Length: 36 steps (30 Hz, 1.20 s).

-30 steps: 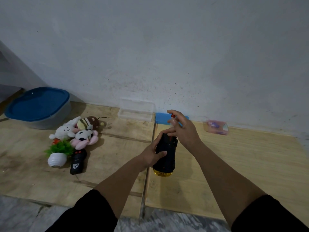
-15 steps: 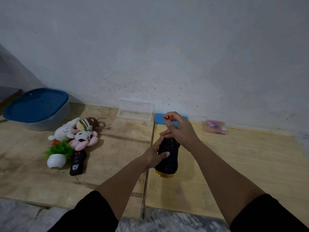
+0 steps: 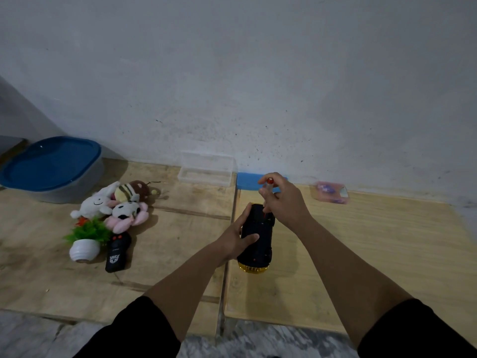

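Head view: black toy car [image 3: 256, 236] sits at the seam of the two wooden boards [image 3: 361, 254], long axis running away from me toward the wall, gold end nearest me. Can't tell if it rests flat or is tipped up at the far end.

Key relation: small screwdriver [image 3: 268, 187] stands near upright over the car's far end, red cap up, tip down on the body. The contact point is hidden behind my fingers, so I can't confirm it's seated in a screw.

Right hand [image 3: 286, 202] is directly above that far end, fingers curled and pinching the driver's handle, fingertips up by the cap.

Left hand [image 3: 236, 239] comes in from the left side and wraps the car's mid-body, thumb [image 3: 249, 237] across the top, fingers closed around it as a brace.

My read: next is a twist of the driver. Axis has to stay vertical, and the left grip stops the car rolling.
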{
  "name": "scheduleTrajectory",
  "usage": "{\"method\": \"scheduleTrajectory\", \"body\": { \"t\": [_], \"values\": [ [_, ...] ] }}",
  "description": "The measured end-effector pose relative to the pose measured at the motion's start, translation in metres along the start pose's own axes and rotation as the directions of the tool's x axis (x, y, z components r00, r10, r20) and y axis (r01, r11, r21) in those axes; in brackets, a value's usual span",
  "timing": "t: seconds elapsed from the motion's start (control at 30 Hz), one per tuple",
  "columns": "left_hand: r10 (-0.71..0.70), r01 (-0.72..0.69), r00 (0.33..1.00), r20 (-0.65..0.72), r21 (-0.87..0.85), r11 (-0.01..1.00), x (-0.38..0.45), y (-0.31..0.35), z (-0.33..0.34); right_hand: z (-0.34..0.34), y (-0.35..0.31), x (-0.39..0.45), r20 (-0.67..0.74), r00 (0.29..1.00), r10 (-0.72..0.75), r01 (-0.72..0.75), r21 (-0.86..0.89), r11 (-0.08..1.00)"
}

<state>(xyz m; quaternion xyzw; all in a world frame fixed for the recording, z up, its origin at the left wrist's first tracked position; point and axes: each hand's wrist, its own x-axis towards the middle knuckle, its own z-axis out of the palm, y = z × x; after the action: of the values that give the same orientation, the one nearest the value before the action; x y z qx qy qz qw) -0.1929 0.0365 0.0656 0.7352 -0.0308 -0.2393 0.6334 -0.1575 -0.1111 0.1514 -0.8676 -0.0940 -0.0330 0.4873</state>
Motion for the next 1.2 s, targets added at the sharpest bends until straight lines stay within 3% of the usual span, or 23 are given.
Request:
{"method": "scheduleTrajectory", "body": {
  "t": [0.2, 0.53, 0.73, 1.0, 1.2],
  "values": [
    [0.034, -0.034, 0.999, -0.009, 0.008, 0.999, 0.002, 0.0, -0.005, -0.009, 0.006, 0.001, 0.144, 0.986, 0.09, -0.11, 0.137, 0.984],
    [0.04, -0.039, 0.999, -0.025, 0.063, 0.997, 0.008, 0.018, 0.02, -0.019, 0.013, 0.009, 0.068, 0.992, 0.108, -0.118, 0.149, 0.982],
    [0.049, -0.048, 0.998, -0.039, 0.043, 0.998, 0.015, 0.019, 0.018, -0.027, 0.013, 0.014, 0.229, 0.972, 0.054, -0.089, 0.148, 0.985],
    [0.059, -0.057, 0.998, -0.038, 0.06, 0.997, 0.018, 0.028, 0.025, -0.026, 0.021, 0.022, 0.128, 0.981, 0.145, -0.162, 0.134, 0.978],
    [0.025, -0.022, 0.998, -0.058, 0.048, 0.999, 0.023, 0.02, 0.024, -0.029, 0.03, 0.017, 0.138, 0.982, 0.129, -0.15, 0.156, 0.976]
  ]
}}
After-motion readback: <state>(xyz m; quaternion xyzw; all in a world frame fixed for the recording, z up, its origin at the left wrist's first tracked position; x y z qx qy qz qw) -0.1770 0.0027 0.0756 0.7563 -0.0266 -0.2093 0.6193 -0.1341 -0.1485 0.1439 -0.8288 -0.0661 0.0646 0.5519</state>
